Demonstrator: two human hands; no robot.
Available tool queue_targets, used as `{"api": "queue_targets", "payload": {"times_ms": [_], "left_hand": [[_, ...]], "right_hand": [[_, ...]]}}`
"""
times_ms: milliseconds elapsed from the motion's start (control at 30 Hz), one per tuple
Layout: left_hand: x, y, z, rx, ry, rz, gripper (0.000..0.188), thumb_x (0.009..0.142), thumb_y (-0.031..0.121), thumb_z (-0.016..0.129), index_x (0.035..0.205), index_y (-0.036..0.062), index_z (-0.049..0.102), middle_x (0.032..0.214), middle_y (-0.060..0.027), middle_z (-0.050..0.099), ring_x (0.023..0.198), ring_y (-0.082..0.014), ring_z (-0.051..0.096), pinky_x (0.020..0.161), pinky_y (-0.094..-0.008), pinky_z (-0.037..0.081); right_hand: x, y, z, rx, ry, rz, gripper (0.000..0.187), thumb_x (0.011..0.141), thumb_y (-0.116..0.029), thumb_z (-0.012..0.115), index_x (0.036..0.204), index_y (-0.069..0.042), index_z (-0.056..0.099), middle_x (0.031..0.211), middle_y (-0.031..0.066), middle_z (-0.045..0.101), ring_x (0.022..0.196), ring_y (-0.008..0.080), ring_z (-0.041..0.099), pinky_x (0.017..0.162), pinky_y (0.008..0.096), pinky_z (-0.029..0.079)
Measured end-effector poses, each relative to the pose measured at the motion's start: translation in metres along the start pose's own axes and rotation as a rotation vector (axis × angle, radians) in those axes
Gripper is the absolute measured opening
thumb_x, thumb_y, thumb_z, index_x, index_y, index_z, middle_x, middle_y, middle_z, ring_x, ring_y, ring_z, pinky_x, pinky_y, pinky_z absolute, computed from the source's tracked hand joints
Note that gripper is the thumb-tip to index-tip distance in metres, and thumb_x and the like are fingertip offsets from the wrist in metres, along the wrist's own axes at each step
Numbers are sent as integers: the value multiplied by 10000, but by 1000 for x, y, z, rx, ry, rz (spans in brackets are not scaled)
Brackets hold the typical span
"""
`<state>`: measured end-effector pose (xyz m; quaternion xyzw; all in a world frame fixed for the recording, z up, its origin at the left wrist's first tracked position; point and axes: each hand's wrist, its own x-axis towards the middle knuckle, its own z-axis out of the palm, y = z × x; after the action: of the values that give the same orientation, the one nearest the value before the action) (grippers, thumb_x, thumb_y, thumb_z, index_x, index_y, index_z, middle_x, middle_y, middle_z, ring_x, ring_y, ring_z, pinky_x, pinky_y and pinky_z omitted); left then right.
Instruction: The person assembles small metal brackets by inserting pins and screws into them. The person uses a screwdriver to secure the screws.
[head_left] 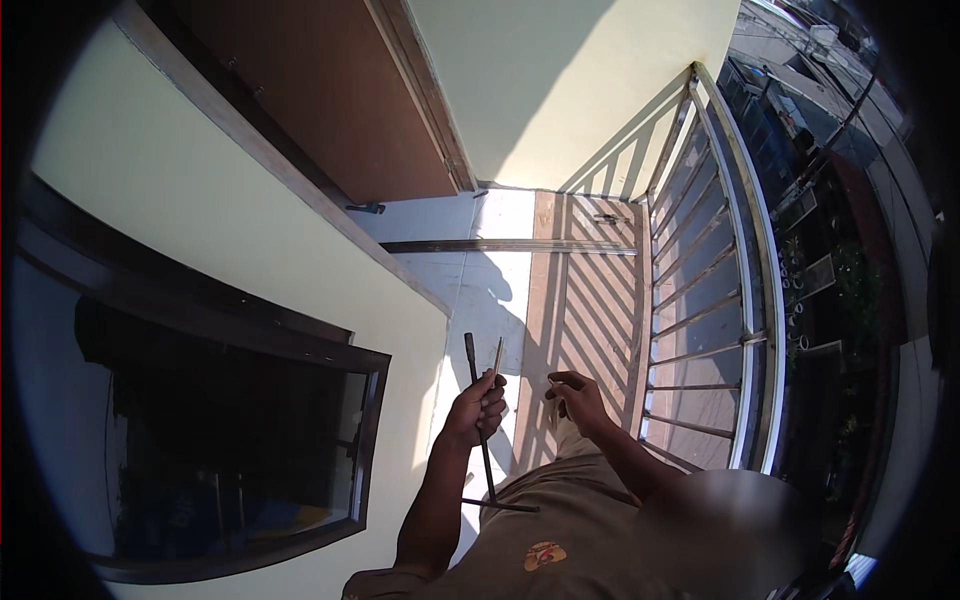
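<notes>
My left hand (474,408) is closed around a long thin black rod (479,420) with a crossbar at its lower end near my waist, and also around a thin light stick (497,356) that points up beside it. My right hand (577,396) is a little to the right, at about the same height, with its fingers pinched together; a tiny thing may be between the fingertips, but I cannot tell. Both hands are raised in front of my chest over the balcony floor.
I stand on a narrow balcony. A metal railing (735,300) runs along the right, a pale wall with a dark-framed window (230,440) on the left, a brown door (320,100) ahead. A long metal bar (505,246) lies across the floor ahead. Street below at right.
</notes>
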<state>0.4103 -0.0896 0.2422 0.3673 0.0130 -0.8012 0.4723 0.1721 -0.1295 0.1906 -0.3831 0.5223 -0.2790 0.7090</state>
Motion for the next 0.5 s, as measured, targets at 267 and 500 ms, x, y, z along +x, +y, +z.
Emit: {"api": "queue_targets", "payload": {"times_ms": [267, 500], "left_hand": [[109, 130, 105, 34, -75, 156, 317, 1080, 371, 520, 1078, 62, 587, 626, 68, 350, 447, -29, 282, 355, -198, 224], [194, 222, 113, -82, -118, 199, 340, 1089, 383, 491, 1098, 57, 587, 630, 63, 344, 458, -30, 284, 368, -192, 237]], "right_hand": [[163, -150, -83, 19, 2, -104, 307, 908, -45, 587, 1201, 17, 651, 868, 99, 717, 575, 101, 565, 509, 253, 438], [283, -229, -73, 195, 73, -27, 337, 895, -52, 593, 1223, -2, 652, 831, 77, 700, 510, 83, 510, 450, 242, 360]]}}
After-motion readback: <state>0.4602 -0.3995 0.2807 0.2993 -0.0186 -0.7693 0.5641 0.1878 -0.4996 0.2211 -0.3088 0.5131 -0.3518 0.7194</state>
